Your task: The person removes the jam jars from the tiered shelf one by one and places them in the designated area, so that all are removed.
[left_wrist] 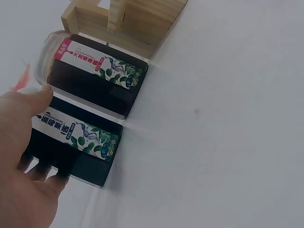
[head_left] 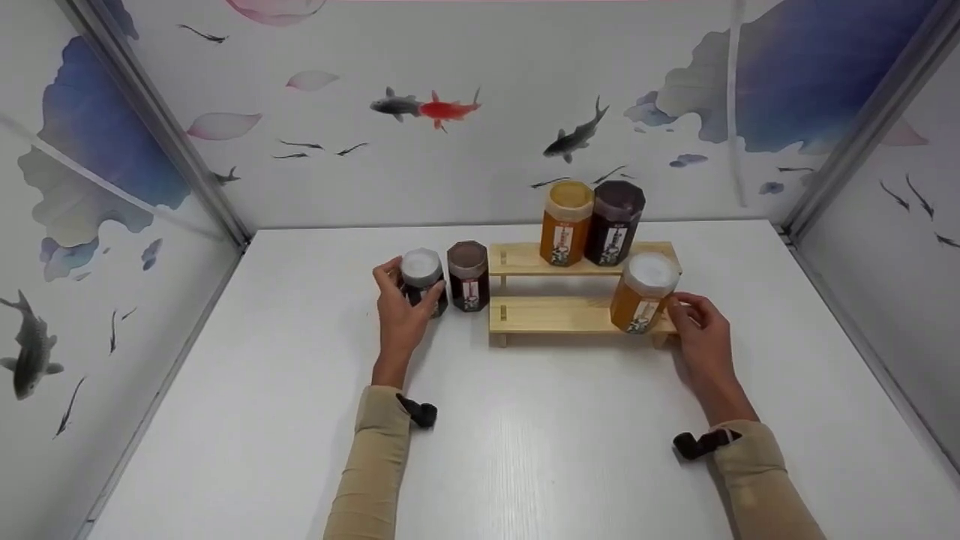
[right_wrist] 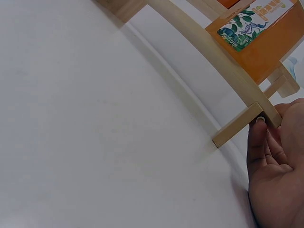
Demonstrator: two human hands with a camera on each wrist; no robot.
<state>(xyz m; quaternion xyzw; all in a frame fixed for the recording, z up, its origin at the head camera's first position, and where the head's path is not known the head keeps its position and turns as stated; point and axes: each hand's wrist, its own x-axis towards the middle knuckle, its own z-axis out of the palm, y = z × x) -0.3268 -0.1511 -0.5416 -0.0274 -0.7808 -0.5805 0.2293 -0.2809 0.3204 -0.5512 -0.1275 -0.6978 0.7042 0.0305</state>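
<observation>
My left hand (head_left: 403, 315) grips a dark jar with a white lid (head_left: 424, 274), thumb on one side and fingers on the other. Just right of it stands a second dark jar (head_left: 469, 277), whose red-edged label shows in the left wrist view. My right hand (head_left: 701, 330) pinches the right end of the two-tier wooden rack (head_left: 555, 315); in the right wrist view, a fingertip is tucked under the lower shelf beside its leg. An orange jar with a white lid (head_left: 646, 296) stands on that shelf, close to my right fingers.
On the upper shelf, an amber jar (head_left: 566, 225) and a dark purple jar (head_left: 615, 225) stand side by side. The white table (head_left: 480, 435) is bounded by printed panels at the back (head_left: 480, 172) and both sides.
</observation>
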